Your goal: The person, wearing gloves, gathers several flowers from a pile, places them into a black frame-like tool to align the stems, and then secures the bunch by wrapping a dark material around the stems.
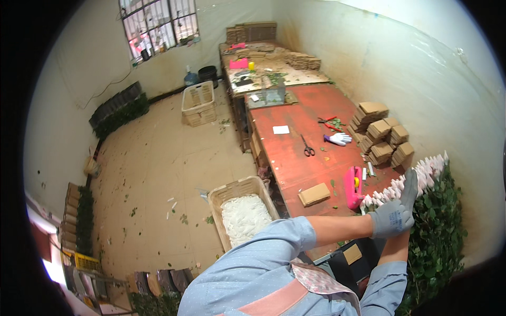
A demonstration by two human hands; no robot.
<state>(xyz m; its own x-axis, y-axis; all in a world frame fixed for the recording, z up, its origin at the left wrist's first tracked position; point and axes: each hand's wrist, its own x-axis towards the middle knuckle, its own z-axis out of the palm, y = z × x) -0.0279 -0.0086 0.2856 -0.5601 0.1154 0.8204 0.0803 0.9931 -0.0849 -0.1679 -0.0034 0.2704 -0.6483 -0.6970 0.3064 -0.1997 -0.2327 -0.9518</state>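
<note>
Both my hands wear grey gloves and meet over a row of pale pink-and-white tips (436, 167) with dense green leafy stems (435, 231). My left hand (389, 218) is closed around the wrist end of the right glove. My right hand (410, 188) points away from me, its fingers stretched out straight and lying along the pale tips; whether it touches them I cannot tell. Just left of the hands, on the red table (295, 131), stands a pink tape dispenser (353, 187) with a yellow roll. A folded brown cardboard piece (314, 195) lies nearer me.
Stacks of folded cardboard (382, 134) stand by the wall. Scissors (308, 146), a white-and-purple glove (339, 138) and red-handled cutters (330, 124) lie on the table. A crate of white material (213, 203) stands on the floor, a second crate (199, 118) farther off.
</note>
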